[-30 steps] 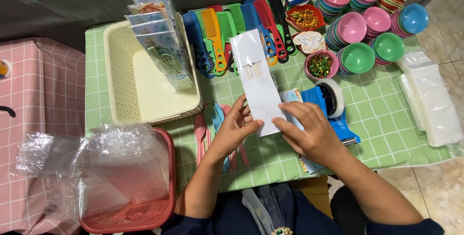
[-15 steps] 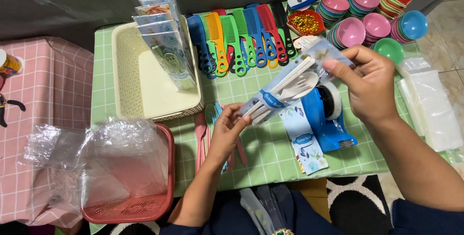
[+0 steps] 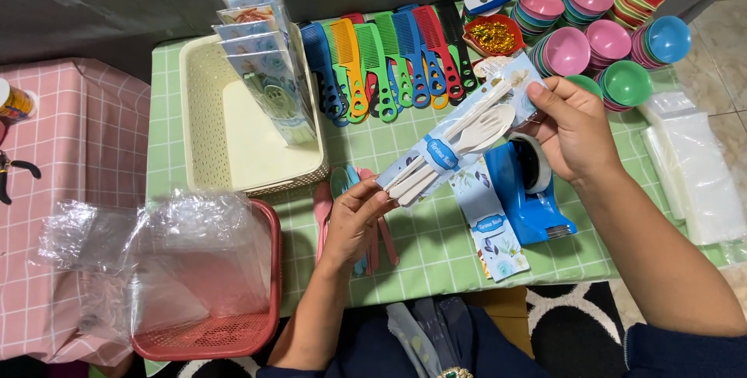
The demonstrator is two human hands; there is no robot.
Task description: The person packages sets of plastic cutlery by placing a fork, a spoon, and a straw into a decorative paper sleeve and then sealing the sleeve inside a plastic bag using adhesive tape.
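Holding packed cutlery set (image 3: pixel 459 145) by both ends: left hand (image 3: pixel 354 218) fingers pinching lower end, right hand (image 3: pixel 572 125) fingers gripping upper end. Seems packing step; sealing probably needing tape dispenser (image 3: pixel 533 187) just below right fingers.

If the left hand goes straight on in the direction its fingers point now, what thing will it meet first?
The left hand points up and to the right and already grips the lower end of the cutlery packet. Beyond that, the line probably leads to the row of combs, though the hand's height above the table is unclear.
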